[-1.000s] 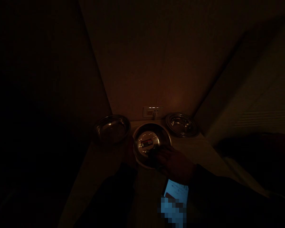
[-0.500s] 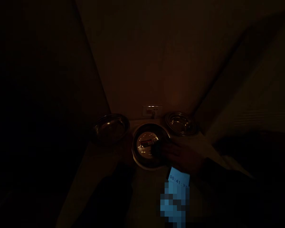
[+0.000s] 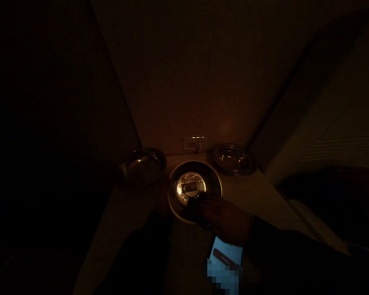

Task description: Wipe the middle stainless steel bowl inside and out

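A shiny steel bowl with a rectangular label near its middle is in front of me. My left hand is at its left rim, closed on the edge as far as the dim light shows. My right hand lies over the lower right part of the bowl. Its fingers press a dark, cloth-like thing against the metal; the dark hides its exact shape. A lit phone is just below my right hand, its lower part pixelated.
A second steel bowl stands at the back left of the wooden table. Several stacked steel plates or lids are at the back right. Behind, a wall socket has something plugged in. The surroundings are very dark.
My right hand and the dark cloth-like thing have slid down and left over the bowl, uncovering more of its right rim. The phone screen shows a bar instead of timer digits.
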Demonstrator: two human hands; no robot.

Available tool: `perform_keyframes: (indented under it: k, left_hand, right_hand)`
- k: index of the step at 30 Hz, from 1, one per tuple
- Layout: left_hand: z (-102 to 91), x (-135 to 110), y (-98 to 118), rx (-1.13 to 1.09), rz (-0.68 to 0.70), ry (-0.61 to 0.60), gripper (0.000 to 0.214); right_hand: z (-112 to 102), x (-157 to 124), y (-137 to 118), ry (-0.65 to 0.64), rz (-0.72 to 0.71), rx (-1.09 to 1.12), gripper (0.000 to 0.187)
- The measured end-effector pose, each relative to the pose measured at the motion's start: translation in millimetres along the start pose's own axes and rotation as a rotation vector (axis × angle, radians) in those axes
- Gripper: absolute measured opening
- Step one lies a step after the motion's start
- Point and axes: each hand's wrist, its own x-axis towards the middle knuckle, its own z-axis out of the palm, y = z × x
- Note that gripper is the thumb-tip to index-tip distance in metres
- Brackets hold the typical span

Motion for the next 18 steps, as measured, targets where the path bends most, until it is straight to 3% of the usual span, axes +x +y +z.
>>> perform_keyframes:
  k: [3,7,11,18]
  left_hand:
    - [6.5,-3,-2,0.066,-0.066,0.001,0.044]
    - [12.9,-7,1,0.184,-0.092,0.013,0.047]
    - [10.2,-6,1,0.194,0.004,-0.029,0.053]
    - [1.3,1,-9,0.256,0.031,-0.044,0.062]
  right_hand:
    - [-35,4,40,-0.071,-0.054,-0.198,0.030]
    - [-59,17,62,-0.085,-0.161,-0.338,0.032]
    - [-45,12,48,-0.117,-0.069,-0.284,0.033]
    - [-32,3,-8,-0.148,0.126,0.172,0.046]
